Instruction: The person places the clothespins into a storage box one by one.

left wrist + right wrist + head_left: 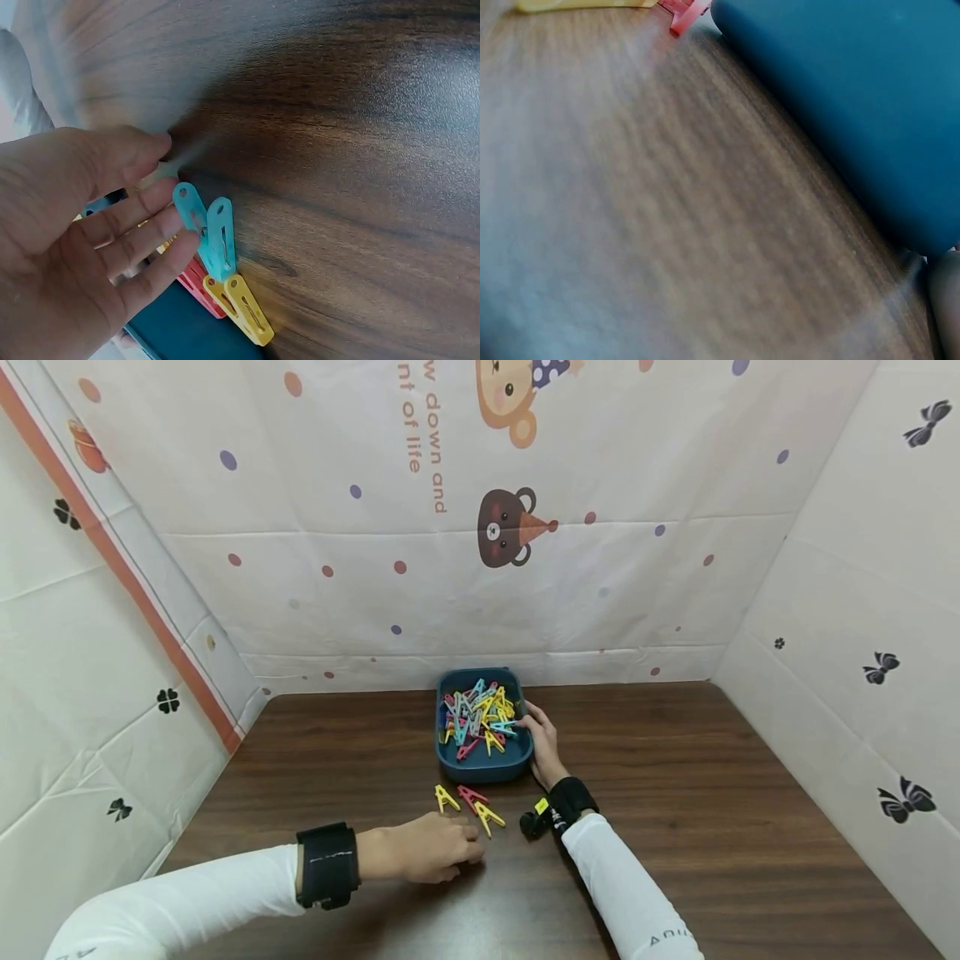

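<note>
My left hand (429, 847) is low over the table in front of a dark blue plastic basket (483, 770). In the left wrist view its fingers are loosely bent, beside a teal clothespin (223, 240) on the table; whether they touch it I cannot tell. A pink clothespin (471, 797) and two yellow clothespins, one nearer the hand (487, 817), lie between it and the basket. My right hand (545, 745) grips the basket's right side at the rim. Inside the basket is a heap of yellow, teal, pink and grey clothespins (477, 714).
The basket stands near the back of the brown wood table (675, 793), close to a white printed cloth backdrop (637, 602). Similar cloth walls rise at left and right. A small black device (534, 825) is attached at the right wristband.
</note>
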The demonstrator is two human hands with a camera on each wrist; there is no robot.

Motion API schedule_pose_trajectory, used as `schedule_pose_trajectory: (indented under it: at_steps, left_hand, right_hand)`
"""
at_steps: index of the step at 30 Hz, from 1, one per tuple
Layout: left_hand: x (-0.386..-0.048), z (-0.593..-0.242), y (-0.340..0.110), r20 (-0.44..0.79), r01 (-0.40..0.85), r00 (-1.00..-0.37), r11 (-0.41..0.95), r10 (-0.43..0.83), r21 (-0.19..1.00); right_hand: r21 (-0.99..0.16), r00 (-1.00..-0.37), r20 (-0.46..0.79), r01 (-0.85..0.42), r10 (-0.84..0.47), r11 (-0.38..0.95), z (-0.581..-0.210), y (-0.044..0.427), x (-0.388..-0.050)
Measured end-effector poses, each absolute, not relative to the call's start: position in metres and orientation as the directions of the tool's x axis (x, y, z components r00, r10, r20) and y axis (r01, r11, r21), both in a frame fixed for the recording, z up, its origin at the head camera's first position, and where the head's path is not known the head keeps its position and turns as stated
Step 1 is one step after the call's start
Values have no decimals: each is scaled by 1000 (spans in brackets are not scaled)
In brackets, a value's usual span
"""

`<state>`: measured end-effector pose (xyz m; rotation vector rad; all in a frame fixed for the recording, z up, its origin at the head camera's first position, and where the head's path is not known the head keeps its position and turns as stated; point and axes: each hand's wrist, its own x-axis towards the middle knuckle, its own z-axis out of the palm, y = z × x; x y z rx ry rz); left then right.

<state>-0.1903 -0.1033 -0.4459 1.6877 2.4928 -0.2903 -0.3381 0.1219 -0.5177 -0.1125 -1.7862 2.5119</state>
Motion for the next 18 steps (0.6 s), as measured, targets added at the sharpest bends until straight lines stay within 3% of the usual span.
schedule_pose_trajectory:
  at_steps: [13,18]
  left_hand:
    - [-197,-436,-111,-312,916,-401,378,861,-133]
    - [-204,-439,-115,-298,915,-404,375,865,-152]
  right_hand:
    - [-946,-997,-14,-12,78,-324,-519,122,-337]
    - [-948,-997,-14,-12,81,-319,-517,122,-337]
